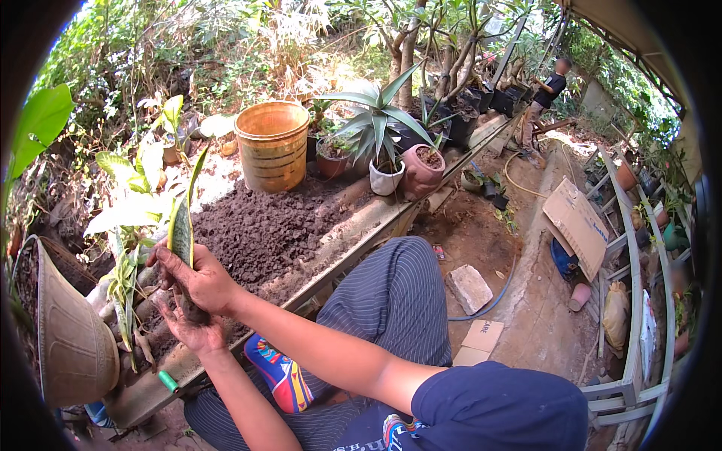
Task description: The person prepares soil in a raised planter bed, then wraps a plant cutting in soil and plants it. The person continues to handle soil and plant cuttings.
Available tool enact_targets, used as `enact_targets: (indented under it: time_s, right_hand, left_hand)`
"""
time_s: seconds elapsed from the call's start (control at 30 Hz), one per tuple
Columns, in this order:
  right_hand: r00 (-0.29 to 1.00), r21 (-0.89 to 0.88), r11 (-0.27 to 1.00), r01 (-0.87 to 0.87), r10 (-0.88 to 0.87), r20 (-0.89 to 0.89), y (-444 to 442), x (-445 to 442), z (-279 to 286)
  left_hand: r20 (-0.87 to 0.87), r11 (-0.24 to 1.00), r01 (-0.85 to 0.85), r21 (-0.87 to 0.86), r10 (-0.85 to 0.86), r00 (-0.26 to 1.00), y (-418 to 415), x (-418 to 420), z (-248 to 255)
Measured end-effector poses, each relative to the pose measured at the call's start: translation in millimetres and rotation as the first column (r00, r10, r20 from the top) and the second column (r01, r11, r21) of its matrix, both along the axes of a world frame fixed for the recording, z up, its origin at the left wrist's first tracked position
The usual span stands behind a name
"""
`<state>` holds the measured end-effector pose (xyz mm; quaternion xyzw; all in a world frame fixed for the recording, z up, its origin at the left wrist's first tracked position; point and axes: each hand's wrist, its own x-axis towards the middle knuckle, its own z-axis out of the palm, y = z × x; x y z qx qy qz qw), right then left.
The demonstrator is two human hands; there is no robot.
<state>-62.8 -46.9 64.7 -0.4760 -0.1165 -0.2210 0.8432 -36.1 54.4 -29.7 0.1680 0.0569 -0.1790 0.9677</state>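
My right hand (206, 279) grips a snake plant (183, 228) with yellow-edged leaves near its base, the leaves pointing up. Under it my left hand (194, 332) is cupped, palm up, around the dark soil-covered lower end of the plant. Dirt coats the fingers of both hands. Just beyond them lies a heap of dark crumbly soil (254, 231) on the ledge. Left of my hands are a striped-leaf plant (121, 287) and a large tilted grey planter (79, 332). A green spool-like object (168, 381) rests on the ledge below.
Behind the soil stand a yellow-brown plastic bucket (272, 147), a white pot (386, 177) with a spiky plant, and a pink pot (424, 169). To the right are a concrete block (469, 288), a blue hose (496, 301), cardboard (578, 225) and a metal rack (634, 270). Another person (547, 98) stands far off.
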Motion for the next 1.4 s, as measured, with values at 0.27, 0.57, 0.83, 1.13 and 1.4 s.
enact_targets:
  time_s: [0.27, 0.57, 0.83, 1.13, 1.4]
  right_hand:
    - [0.955, -0.141, 0.947, 0.289, -0.295, -0.019, 19.2, 7.3, -55.1]
    - [0.946, -0.309, 0.896, 0.320, -0.319, 0.055, 6.5, -9.5, -42.1]
    - [0.952, -0.395, 0.871, 0.291, -0.303, 0.035, 5.4, -16.5, -46.1]
    - [0.948, -0.580, 0.750, 0.317, -0.261, 0.182, 1.3, -4.3, -55.6]
    - [0.799, -0.142, 0.958, 0.250, -0.287, -0.529, 24.6, -11.3, -69.6]
  left_hand:
    - [0.164, 0.998, 0.033, 0.054, -0.041, 0.986, -10.9, 10.7, -45.4]
    - [0.154, 0.997, 0.061, 0.054, -0.069, 0.986, -6.1, 19.8, -59.7]
    - [0.175, 0.995, 0.005, 0.095, -0.022, 0.984, -10.9, 13.3, -49.1]
    - [0.408, 0.988, 0.136, -0.071, -0.096, 0.908, 1.6, 10.6, -34.6]
    - [-0.118, 0.987, 0.155, 0.046, -0.149, 0.982, 7.2, -1.3, -7.3]
